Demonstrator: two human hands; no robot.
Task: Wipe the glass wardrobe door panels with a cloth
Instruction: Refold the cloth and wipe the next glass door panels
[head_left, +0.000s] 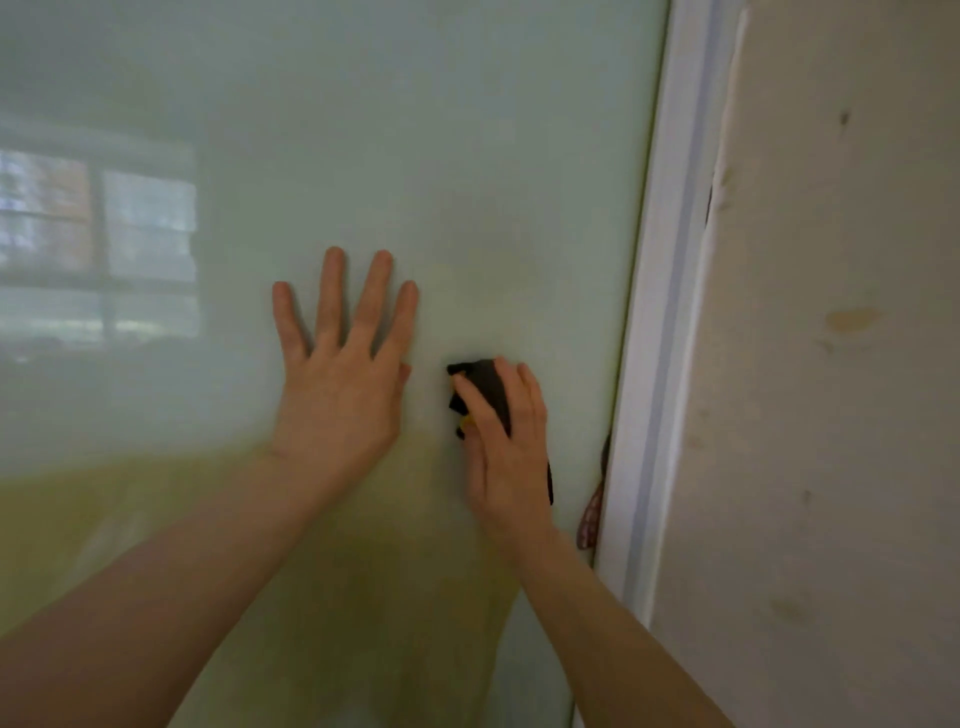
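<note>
**Glass panel under two hands, cloth at its right edge**

Glass door panel (363, 130) fills the left and centre of the head view, pale green and milky. A blurred window reflection sits at middle left, and a yellowish reflection spreads across the lower part; what casts it cannot be made out.

The left hand (340, 374) lies flat against the glass at centre frame, fingers straight and spread, holding nothing. Its forearm runs out of the lower left corner.

Just to its right, the right hand (506, 452) presses a dark cloth (485, 384) against the panel, fingers curled over it. Most of the cloth is hidden beneath the hand: a dark fold shows above the fingers, a narrow strip beside the wrist, and a touch of yellow at the thumb side. The hand is slightly blurred.

A white frame (665, 312) runs down the right of the panel, near the cloth. A small reddish patterned object (589, 519) peeks out between glass and frame, too cut off to identify.

Right of the frame, a beige wall (831, 364) shows stains and peeling along its edge.
</note>
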